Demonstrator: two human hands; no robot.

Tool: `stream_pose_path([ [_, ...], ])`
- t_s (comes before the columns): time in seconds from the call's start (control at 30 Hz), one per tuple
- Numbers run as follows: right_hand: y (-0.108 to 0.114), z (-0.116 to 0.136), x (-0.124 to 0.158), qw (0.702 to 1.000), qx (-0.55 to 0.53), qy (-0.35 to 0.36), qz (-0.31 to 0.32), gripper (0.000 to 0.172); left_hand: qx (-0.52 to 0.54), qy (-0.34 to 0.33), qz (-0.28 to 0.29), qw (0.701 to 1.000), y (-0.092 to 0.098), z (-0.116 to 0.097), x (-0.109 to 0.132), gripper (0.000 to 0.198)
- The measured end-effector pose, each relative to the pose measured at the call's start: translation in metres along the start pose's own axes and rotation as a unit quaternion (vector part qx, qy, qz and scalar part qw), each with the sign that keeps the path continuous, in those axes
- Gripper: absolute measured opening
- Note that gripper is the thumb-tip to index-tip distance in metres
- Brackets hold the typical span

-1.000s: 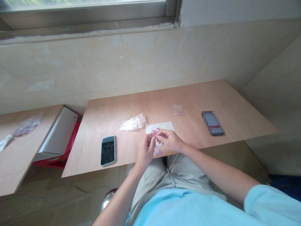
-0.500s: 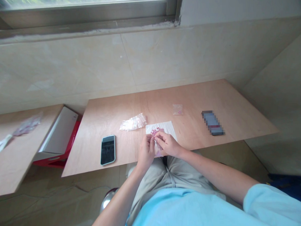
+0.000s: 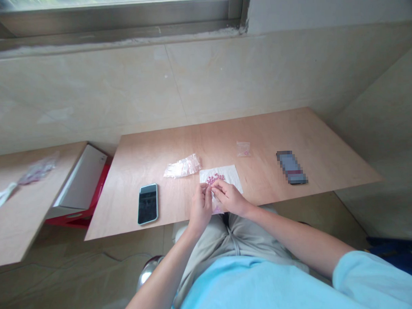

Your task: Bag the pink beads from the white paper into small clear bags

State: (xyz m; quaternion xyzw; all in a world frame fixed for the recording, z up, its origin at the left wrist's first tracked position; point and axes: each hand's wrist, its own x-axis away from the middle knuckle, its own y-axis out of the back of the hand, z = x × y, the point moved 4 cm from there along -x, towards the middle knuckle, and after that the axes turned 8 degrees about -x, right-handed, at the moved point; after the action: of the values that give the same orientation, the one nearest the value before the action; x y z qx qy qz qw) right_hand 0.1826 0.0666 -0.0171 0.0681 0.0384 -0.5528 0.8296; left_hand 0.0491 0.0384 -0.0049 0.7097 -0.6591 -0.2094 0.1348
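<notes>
Both my hands sit close together at the near edge of the plywood desk (image 3: 246, 157). My left hand (image 3: 200, 208) and my right hand (image 3: 229, 198) have their fingertips meeting just over a white paper sheet (image 3: 223, 173). Small pink beads (image 3: 215, 178) lie in a cluster on that sheet, right by my fingers. Whether my fingers pinch a bead or thread is too small to tell. Below my hands, a pinkish clear bag (image 3: 217, 209) is partly hidden.
A black smartphone (image 3: 148, 204) lies left of my hands, and a crumpled clear plastic bag (image 3: 182, 166) lies beyond them. Further right are a small clear bag (image 3: 243, 148) and a pixelated dark object (image 3: 290, 167). A second board (image 3: 31, 196) and a white box (image 3: 83, 179) stand at left.
My hands have drawn closer together over the paper, and the right hand has shifted slightly left. The paper sheet now shows fully, with the beads uncovered.
</notes>
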Motion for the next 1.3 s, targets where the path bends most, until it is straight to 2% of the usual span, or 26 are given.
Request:
stream_pose_path([
  [0.53,-0.001,0.001,-0.002,0.999,-0.04,-0.013,-0.003,0.022,-0.013,0.012,0.002,1.0,0.002,0.001,0.0,0.024],
  [0.73,-0.004,-0.017,-0.007,0.982,-0.164,-0.096,-0.001,0.032,0.018,0.001,0.0,1.0,0.003,-0.002,-0.002,0.025],
  [0.83,-0.007,-0.021,-0.009,0.973,-0.188,-0.131,0.012,0.038,0.039,0.015,-0.017,0.999,0.005,-0.001,-0.003,0.027],
  [0.97,-0.005,-0.022,-0.013,0.974,-0.189,-0.123,0.029,0.037,0.073,0.039,-0.014,0.996,0.006,0.005,-0.005,0.035],
  [1.07,0.027,-0.027,-0.03,0.982,-0.16,-0.095,-0.017,0.034,0.102,0.059,-0.002,0.993,0.007,0.009,-0.008,0.046],
  [1.17,0.094,-0.035,-0.064,0.983,-0.083,-0.079,-0.146,0.038,0.108,0.068,-0.018,0.992,0.011,0.014,-0.011,0.053],
  [1.23,0.145,-0.04,-0.088,0.966,0.006,-0.085,-0.246,0.039,0.106,0.062,-0.019,0.992,0.013,0.016,-0.012,0.053],
  [1.27,0.166,-0.042,-0.099,0.953,0.069,-0.097,-0.277,0.038,0.104,0.058,-0.015,0.993,0.014,0.017,-0.012,0.051],
  [1.3,0.182,-0.045,-0.11,0.949,0.094,-0.106,-0.28,0.035,0.1,0.055,-0.008,0.993,0.014,0.018,-0.012,0.049],
])
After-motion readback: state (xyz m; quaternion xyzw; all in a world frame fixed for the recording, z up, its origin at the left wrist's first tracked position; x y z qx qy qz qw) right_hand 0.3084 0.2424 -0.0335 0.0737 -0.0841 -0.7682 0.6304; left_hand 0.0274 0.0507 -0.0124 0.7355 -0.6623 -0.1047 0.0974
